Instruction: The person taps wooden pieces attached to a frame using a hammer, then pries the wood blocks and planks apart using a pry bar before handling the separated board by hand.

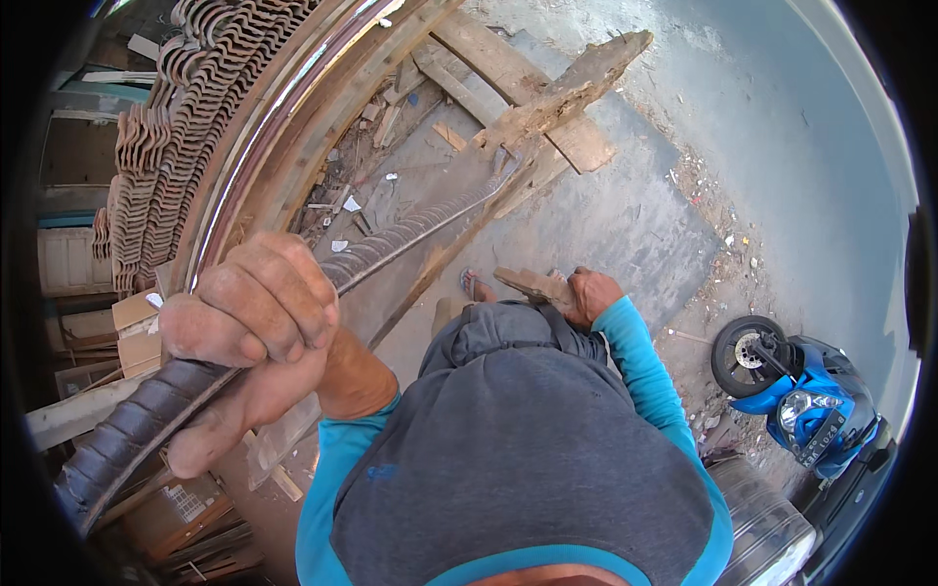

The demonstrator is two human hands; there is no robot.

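Observation:
My left hand [259, 313], raised near the camera, is wrapped round a long ribbed steel bar [405, 234]. The bar runs from the lower left up to the right. Its narrow far end lies against a weathered wooden beam [547, 103] with a rough, splintered end; whether it is wedged into the wood I cannot tell. Low in front of my waist, my right hand [591, 296] is closed on the end of a short, rough piece of wood [535, 285]. Part of that grip is hidden. A wooden plank [584, 145] crosses the beam near its broken end.
Stacked clay roof tiles [161, 166] and long curved-looking timbers [283, 146] stand at the left. Wood scraps and white shards litter the ground beside a grey sheet [635, 215]. A blue motorcycle [816, 400] is parked at the right, near a wrapped block [757, 523].

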